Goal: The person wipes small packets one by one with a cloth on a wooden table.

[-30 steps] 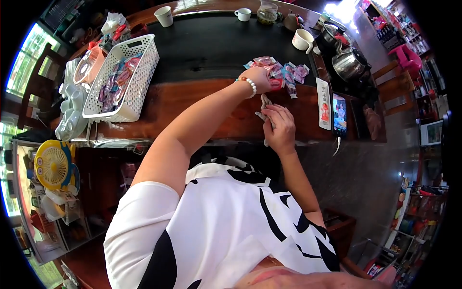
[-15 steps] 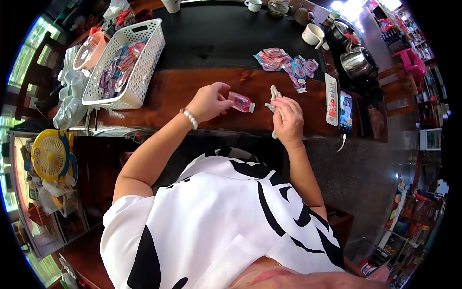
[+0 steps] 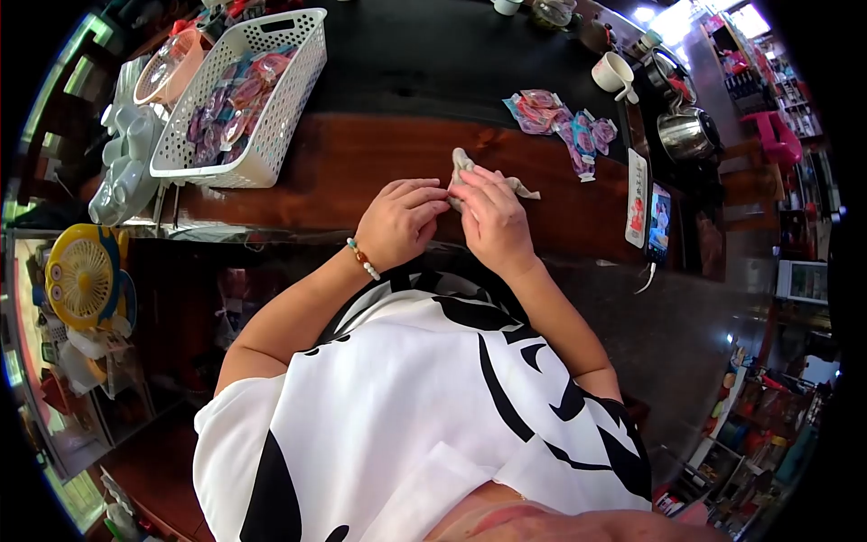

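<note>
My left hand (image 3: 395, 223), with a beaded bracelet at the wrist, is closed above the wooden front strip of the table; what its fingertips pinch is hidden. Its fingers nearly touch those of my right hand (image 3: 490, 219), which is wrapped round a crumpled greyish cloth (image 3: 461, 163). One end of the cloth sticks up past the fingers and another lies out to the right. Beyond and to the right lies a pile of pink, purple and blue wrapped packets (image 3: 564, 128). More such packets (image 3: 237, 113) fill a white perforated basket (image 3: 293, 95) at the left.
Right of the packets are a printed strip (image 3: 637, 199), a phone (image 3: 659, 221) with a cable, a cup (image 3: 612, 72) and a metal kettle (image 3: 688, 134). Clear moulded plastic (image 3: 131, 167) and a pink basket (image 3: 170, 68) stand left. A yellow fan (image 3: 83, 275) is lower left.
My left hand went from the pile to the near edge with a pink packet, which is now out of sight. My right hand moved left with the cloth, and the hands came together.
</note>
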{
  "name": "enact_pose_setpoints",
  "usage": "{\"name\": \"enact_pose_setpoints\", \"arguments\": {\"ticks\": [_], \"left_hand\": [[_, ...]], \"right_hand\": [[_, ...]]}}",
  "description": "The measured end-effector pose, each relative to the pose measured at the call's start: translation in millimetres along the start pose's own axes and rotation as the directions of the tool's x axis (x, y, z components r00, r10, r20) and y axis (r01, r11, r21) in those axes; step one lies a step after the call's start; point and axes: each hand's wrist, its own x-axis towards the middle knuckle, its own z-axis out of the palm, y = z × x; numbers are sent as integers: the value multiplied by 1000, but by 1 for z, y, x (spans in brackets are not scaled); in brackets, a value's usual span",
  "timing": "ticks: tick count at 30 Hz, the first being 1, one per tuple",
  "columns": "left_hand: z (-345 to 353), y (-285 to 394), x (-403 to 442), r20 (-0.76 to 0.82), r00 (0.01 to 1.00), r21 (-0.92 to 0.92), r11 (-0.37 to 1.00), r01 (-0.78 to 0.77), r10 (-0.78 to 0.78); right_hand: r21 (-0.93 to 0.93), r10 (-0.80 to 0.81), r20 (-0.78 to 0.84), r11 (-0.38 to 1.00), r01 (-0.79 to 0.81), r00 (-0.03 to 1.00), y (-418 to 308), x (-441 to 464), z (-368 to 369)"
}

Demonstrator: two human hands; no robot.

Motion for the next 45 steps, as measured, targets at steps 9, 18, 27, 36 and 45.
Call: {"name": "enact_pose_setpoints", "arguments": {"ticks": [9,18,27,36,45], "left_hand": [[-2,1,-1,-42,999,-39,999,10,-12],[-2,3,0,-55,997,-49,998,47,-49],[-3,4,5,-93,983,-116,982,149,-160],[0,7,31,-5,996,-126,988,88,-89],[27,24,93,407,913,168,984,-55,-18]], "right_hand": [[58,-65,55,996,62,996,2,-5,-9],[4,85,11,996,-85,996,15,-25,-26],[78,-79,24,994,77,997,-9,-5,-3],[-11,37,-71,999,-38,997,26,-40,-33],[-74,152,-220,982,-171,964,55,-55,-42]]}}
